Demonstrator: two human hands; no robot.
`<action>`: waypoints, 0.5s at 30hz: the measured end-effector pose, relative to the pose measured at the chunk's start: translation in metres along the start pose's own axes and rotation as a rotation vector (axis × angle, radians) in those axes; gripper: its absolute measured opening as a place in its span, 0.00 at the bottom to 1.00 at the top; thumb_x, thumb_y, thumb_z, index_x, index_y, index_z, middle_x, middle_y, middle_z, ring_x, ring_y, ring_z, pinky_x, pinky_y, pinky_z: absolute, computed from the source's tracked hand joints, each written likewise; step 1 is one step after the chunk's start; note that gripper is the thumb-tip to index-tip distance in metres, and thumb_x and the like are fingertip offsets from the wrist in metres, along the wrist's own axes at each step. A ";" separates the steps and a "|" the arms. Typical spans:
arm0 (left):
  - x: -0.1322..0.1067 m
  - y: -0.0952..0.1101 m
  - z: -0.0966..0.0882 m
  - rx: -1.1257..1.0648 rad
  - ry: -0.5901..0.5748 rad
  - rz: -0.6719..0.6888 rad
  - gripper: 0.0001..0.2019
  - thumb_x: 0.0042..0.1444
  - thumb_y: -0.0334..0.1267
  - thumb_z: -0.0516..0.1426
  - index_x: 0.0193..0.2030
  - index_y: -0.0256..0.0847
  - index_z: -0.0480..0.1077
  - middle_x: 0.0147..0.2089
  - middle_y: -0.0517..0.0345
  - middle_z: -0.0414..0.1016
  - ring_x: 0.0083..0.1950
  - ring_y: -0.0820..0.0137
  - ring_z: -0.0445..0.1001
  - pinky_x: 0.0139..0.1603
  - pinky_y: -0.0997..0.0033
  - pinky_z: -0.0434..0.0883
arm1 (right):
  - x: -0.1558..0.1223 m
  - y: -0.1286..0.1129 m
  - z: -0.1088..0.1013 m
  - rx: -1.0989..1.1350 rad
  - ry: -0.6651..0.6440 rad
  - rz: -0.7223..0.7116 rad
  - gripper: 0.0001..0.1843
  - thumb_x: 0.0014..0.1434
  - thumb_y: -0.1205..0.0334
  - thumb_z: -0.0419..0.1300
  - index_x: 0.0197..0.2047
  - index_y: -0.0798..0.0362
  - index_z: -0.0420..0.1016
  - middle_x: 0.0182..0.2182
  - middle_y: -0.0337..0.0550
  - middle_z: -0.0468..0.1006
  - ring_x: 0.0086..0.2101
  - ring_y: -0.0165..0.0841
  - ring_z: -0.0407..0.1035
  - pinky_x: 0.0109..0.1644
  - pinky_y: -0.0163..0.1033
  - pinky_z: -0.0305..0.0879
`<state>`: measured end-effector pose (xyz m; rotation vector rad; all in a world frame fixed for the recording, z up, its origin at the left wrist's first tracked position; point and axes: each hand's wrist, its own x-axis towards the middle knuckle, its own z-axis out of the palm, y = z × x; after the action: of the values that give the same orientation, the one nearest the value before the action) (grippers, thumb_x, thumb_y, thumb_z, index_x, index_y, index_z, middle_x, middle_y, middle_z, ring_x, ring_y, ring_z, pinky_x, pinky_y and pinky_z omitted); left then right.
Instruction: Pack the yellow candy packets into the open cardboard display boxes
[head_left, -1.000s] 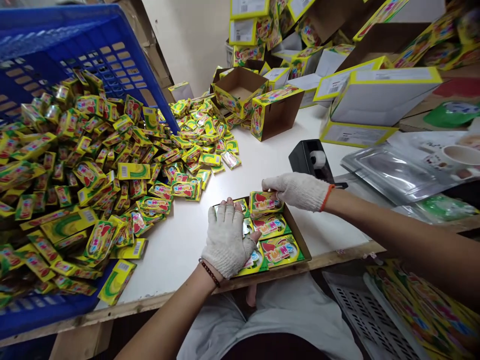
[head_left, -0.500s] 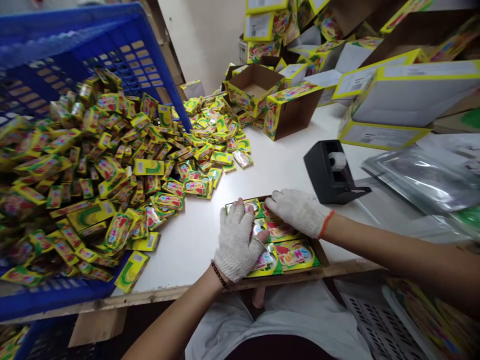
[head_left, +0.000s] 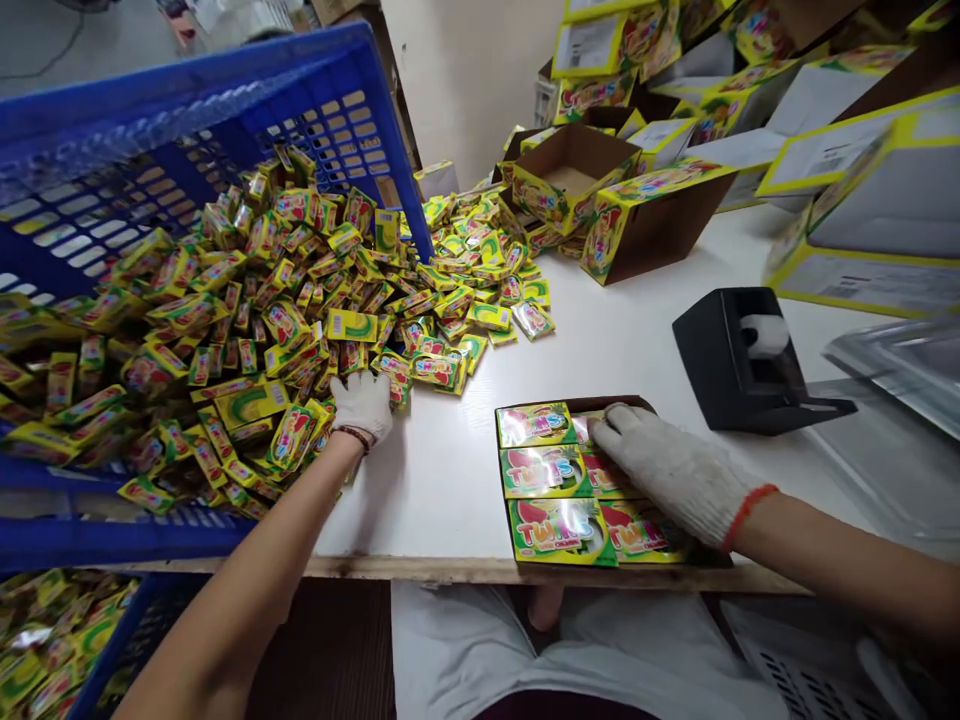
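Note:
In a white knit glove, my left hand (head_left: 363, 404) is at the near right edge of a heap of small yellow-green candy boxes (head_left: 300, 310). Its fingers are stretched out over them, with the tips partly lost among the boxes. A shallow open carton (head_left: 504, 480) lies flat at the table's front edge, with rows of the same candy boxes (head_left: 559, 530) face up inside. My right hand (head_left: 667, 465), gloved with an orange cuff, rests with extended fingers on the right column of that carton, covering some of it.
A blue plastic crate (head_left: 401, 130) lies tipped on the left, with the heap spilling from it. Beyond the right hand stands a black tape dispenser (head_left: 720, 350). Empty display cartons (head_left: 660, 220) are stacked at the back right. Clear plastic packaging (head_left: 900, 440) lies at the right.
My left hand has left the carton and moved left to the heap. My right hand stays on the carton. The view has turned a little to the left.

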<state>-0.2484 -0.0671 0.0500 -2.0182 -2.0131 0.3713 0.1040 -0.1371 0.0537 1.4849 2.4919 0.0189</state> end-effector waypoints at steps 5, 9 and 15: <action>-0.001 -0.003 -0.002 0.034 -0.035 -0.006 0.20 0.54 0.44 0.58 0.51 0.35 0.71 0.52 0.35 0.71 0.52 0.46 0.71 0.51 0.50 0.62 | 0.014 0.003 -0.026 0.103 -0.250 0.069 0.20 0.60 0.71 0.56 0.55 0.56 0.73 0.52 0.61 0.72 0.50 0.49 0.72 0.47 0.46 0.69; -0.005 0.000 -0.003 -0.017 -0.080 -0.023 0.22 0.53 0.46 0.59 0.52 0.37 0.69 0.53 0.37 0.72 0.54 0.48 0.71 0.50 0.53 0.64 | 0.029 0.010 -0.026 0.135 -0.345 0.037 0.21 0.58 0.71 0.57 0.55 0.57 0.74 0.52 0.61 0.73 0.48 0.51 0.75 0.46 0.46 0.68; -0.035 0.003 -0.011 -0.377 0.200 0.040 0.27 0.52 0.42 0.63 0.58 0.39 0.64 0.56 0.42 0.72 0.57 0.53 0.71 0.56 0.57 0.68 | 0.017 0.023 -0.024 0.341 -0.125 0.093 0.18 0.59 0.72 0.52 0.50 0.56 0.75 0.51 0.55 0.76 0.49 0.43 0.73 0.51 0.43 0.67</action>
<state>-0.2415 -0.1027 0.0592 -2.2057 -2.0358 -0.2146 0.1111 -0.1085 0.0763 1.6685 2.4102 -0.4907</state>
